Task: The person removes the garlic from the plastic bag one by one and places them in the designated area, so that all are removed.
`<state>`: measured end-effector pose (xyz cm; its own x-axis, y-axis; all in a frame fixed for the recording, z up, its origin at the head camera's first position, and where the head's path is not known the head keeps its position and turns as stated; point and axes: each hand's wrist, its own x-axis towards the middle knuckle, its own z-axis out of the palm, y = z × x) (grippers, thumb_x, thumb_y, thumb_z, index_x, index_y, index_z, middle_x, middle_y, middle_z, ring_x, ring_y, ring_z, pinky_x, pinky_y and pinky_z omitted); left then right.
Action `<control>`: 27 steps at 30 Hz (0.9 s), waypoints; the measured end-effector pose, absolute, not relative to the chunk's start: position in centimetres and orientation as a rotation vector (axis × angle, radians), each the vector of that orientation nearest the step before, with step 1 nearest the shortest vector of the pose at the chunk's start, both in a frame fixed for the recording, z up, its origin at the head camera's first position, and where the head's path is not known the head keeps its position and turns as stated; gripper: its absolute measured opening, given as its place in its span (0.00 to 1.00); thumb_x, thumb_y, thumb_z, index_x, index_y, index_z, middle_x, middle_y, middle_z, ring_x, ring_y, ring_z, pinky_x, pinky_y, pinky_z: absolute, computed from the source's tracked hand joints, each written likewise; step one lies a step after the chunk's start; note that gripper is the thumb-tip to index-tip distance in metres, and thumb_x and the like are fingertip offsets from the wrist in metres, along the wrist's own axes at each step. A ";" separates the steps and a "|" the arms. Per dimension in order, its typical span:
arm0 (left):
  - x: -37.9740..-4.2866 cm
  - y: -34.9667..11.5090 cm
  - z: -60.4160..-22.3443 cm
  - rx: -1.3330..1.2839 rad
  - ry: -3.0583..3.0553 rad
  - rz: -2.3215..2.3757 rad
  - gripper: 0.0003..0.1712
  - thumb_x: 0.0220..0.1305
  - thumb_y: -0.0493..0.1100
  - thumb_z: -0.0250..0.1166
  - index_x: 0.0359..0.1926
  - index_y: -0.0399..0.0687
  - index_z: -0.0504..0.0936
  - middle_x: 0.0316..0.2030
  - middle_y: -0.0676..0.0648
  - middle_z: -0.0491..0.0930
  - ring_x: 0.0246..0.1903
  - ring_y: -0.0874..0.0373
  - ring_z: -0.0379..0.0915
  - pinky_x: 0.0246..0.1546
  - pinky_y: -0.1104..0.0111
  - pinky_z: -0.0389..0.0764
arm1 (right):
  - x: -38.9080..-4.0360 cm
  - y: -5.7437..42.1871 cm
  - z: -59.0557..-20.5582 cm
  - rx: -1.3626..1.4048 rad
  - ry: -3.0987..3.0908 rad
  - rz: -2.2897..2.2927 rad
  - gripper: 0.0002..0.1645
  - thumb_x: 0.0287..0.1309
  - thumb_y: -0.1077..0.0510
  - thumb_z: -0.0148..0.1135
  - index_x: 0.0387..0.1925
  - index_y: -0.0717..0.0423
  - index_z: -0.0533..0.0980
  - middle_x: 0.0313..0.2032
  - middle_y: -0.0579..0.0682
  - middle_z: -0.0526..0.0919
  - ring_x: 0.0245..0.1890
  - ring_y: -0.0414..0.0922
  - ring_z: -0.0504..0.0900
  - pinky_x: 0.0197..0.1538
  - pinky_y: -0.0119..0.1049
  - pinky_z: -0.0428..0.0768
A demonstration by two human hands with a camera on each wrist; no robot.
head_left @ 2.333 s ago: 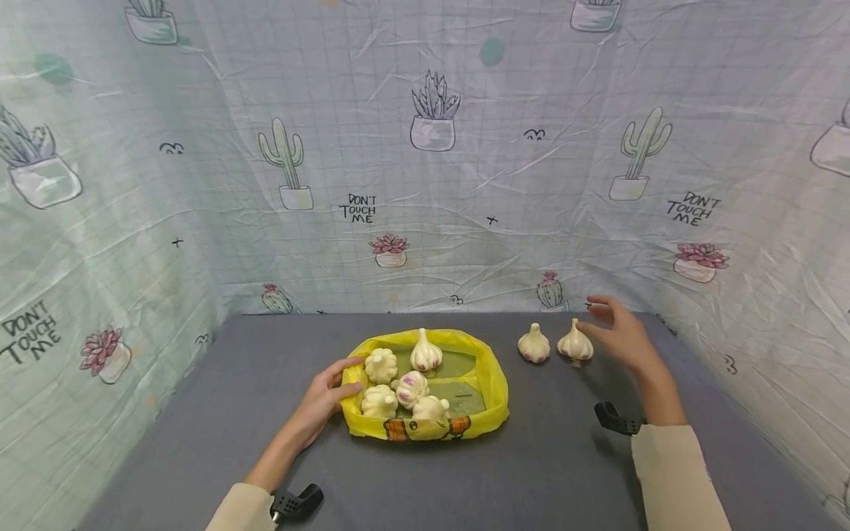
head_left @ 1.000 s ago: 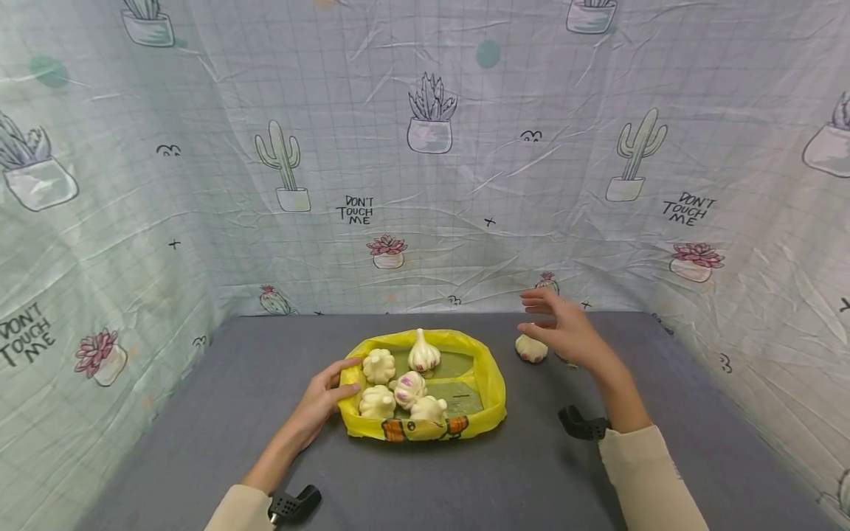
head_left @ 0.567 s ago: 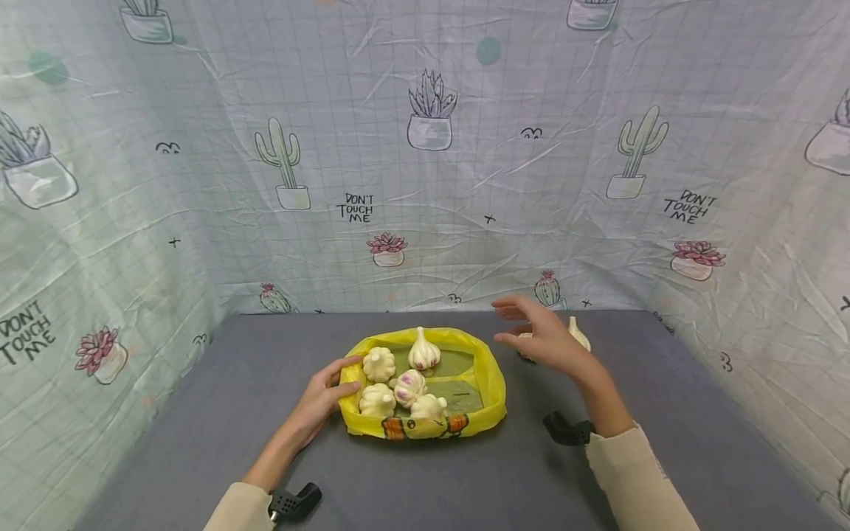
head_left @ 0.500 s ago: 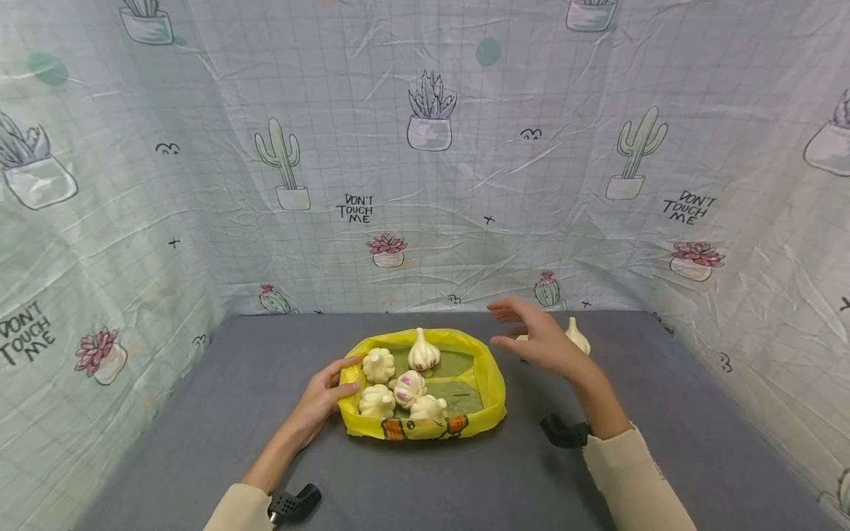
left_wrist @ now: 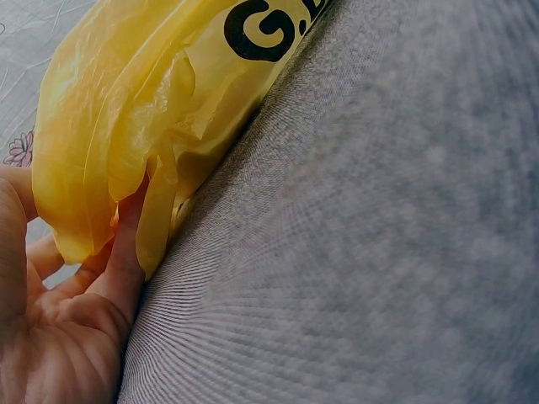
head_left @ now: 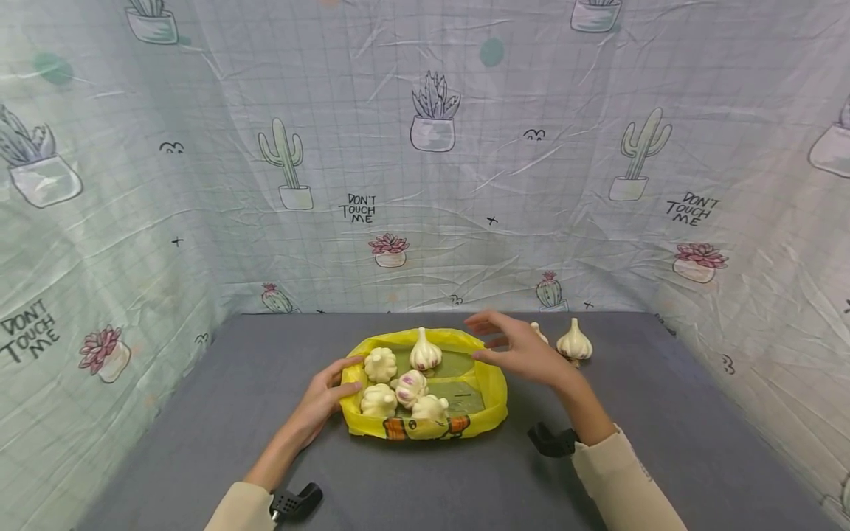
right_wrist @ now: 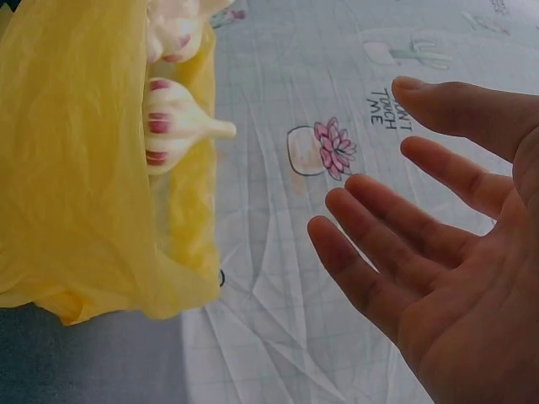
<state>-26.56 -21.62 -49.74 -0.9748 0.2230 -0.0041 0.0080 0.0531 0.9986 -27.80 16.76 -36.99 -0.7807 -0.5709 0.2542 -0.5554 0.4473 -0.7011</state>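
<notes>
A yellow plastic bag [head_left: 493,391] lies with its mouth spread wide on the table, several garlic bulbs [head_left: 411,389] inside. My left hand [head_left: 319,404] holds its left side, thumb over the rim; in the left wrist view the fingers [left_wrist: 126,244] press into the plastic folds. Over the bag's back right corner hovers my right hand [head_left: 521,350], fingers spread and nothing in them. The right wrist view shows that palm facing a garlic bulb [right_wrist: 173,126] that stands in the bag. To the right on the table stand another garlic bulb [head_left: 574,342] and one [head_left: 538,332] mostly hidden behind the right hand.
The grey table [head_left: 425,487] runs back to a hanging cloth [head_left: 491,184] printed with cacti, which also closes off both sides. Black wrist devices [head_left: 295,503] sit on both forearms.
My right hand has moved left from beside the two garlic bulbs on the table to above the bag's right side, carrying nothing. The left hand has stayed on the bag.
</notes>
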 end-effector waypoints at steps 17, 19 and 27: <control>-26.4 -21.6 -49.5 0.225 2.191 2.023 0.34 0.74 0.41 0.62 0.77 0.45 0.65 0.74 0.31 0.64 0.54 0.54 0.80 0.47 0.65 0.85 | -29.8 14.1 -36.1 -0.946 2.553 -1.231 0.31 0.72 0.51 0.64 0.71 0.53 0.69 0.66 0.59 0.78 0.67 0.59 0.76 0.66 0.58 0.76; -26.4 -21.7 -49.5 0.226 2.188 2.024 0.34 0.74 0.41 0.62 0.77 0.45 0.65 0.73 0.31 0.64 0.53 0.54 0.80 0.47 0.65 0.85 | -30.3 13.6 -36.1 -0.933 2.555 -1.188 0.31 0.72 0.51 0.63 0.71 0.54 0.69 0.66 0.59 0.77 0.67 0.59 0.76 0.66 0.58 0.76; -26.5 -21.5 -49.5 0.216 2.155 2.038 0.34 0.74 0.40 0.61 0.77 0.45 0.64 0.72 0.30 0.65 0.53 0.54 0.80 0.48 0.64 0.85 | -32.2 11.5 -36.7 -0.838 2.514 -1.054 0.30 0.71 0.52 0.63 0.69 0.56 0.69 0.67 0.65 0.76 0.67 0.61 0.76 0.65 0.54 0.78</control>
